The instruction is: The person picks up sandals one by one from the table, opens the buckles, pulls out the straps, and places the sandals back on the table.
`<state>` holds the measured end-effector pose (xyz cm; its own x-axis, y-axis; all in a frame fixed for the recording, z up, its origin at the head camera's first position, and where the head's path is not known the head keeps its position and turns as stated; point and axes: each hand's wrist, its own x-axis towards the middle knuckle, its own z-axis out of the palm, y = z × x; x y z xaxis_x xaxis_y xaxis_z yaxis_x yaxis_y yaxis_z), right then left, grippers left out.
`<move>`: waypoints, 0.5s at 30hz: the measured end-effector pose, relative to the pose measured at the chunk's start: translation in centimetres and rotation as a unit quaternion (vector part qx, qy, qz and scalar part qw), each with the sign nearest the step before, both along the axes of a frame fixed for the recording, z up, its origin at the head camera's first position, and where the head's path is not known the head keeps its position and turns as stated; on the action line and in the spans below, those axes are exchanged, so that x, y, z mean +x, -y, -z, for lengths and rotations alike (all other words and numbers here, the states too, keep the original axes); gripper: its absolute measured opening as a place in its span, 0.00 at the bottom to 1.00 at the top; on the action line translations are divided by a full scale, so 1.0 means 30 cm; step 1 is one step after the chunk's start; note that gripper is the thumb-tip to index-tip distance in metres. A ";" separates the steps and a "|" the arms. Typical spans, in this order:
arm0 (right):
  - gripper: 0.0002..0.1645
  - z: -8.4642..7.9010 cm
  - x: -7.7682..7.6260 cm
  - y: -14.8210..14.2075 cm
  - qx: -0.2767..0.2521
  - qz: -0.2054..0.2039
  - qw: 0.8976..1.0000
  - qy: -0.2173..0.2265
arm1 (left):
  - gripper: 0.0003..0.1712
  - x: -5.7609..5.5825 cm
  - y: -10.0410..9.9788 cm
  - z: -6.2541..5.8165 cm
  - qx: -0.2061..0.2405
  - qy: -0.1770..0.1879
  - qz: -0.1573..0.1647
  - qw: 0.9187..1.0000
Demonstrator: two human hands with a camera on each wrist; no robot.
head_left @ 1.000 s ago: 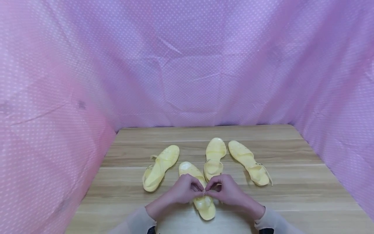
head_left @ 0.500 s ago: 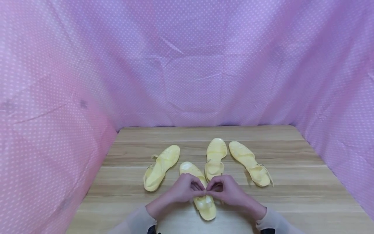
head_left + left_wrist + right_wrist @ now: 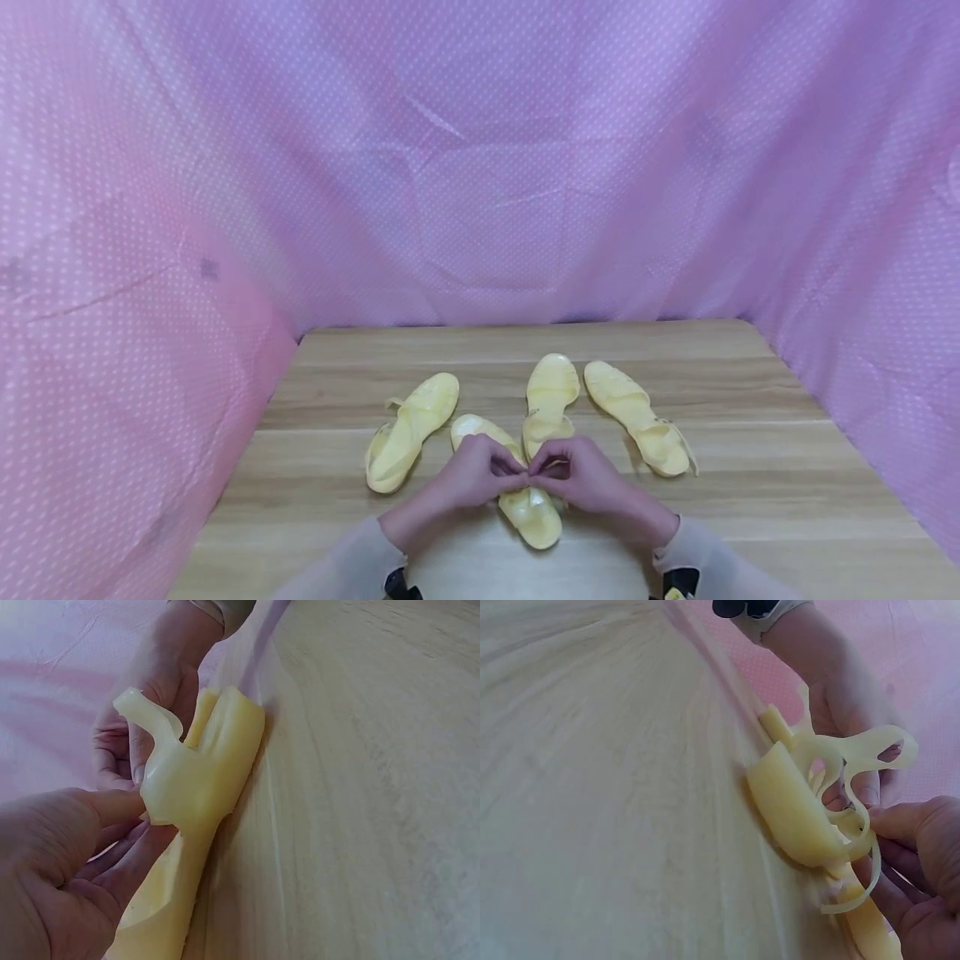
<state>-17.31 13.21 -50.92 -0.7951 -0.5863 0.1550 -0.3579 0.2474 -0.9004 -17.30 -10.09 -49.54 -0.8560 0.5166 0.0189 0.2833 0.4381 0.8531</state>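
A pale yellow jelly sandal (image 3: 538,523) lies on the table with its heel toward the person. Both hands meet over its ankle strap. My left hand (image 3: 477,473) pinches the strap from the left side; thumb and fingers grip a wide part of it (image 3: 176,784) in the left wrist view. My right hand (image 3: 583,477) pinches the strap near its buckle, where a thin strap end (image 3: 874,870) hangs loose in the right wrist view. Fingertips hide part of the buckle. Just beyond the hands lies a second yellow sandal (image 3: 553,383), close beside the held one.
Another yellow sandal (image 3: 412,432) lies at the left, and one more sandal (image 3: 637,417) at the right with its strap undone. They rest on a wood-grain table (image 3: 765,500). Pink dotted cloth (image 3: 480,192) hangs behind and at both sides.
Both hands have shifted slightly away from the person, still pinching the strap. The sandal has turned a little, its toe going left and its heel right and forward.
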 end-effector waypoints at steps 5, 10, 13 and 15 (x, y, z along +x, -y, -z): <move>0.04 0.013 0.010 0.004 0.004 -0.001 1.000 -0.006 | 0.04 0.014 0.014 0.017 0.000 0.012 0.006 1.000; 0.06 0.014 0.025 0.011 0.008 0.002 0.999 -0.032 | 0.05 0.032 0.031 0.019 0.015 0.035 0.000 0.999; 0.07 0.020 0.031 0.014 0.006 0.002 0.999 -0.035 | 0.05 0.030 0.031 0.013 0.020 0.046 0.003 0.999; 0.07 0.026 0.032 0.015 -0.002 0.005 0.999 -0.035 | 0.05 0.024 0.028 0.009 0.020 0.043 0.010 0.999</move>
<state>-16.35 12.75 -51.69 -0.7877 -0.5785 0.2116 -0.4172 0.2482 -0.8743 -16.57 -10.93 -49.82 -0.8451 0.5337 -0.0324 0.2168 0.3974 0.8917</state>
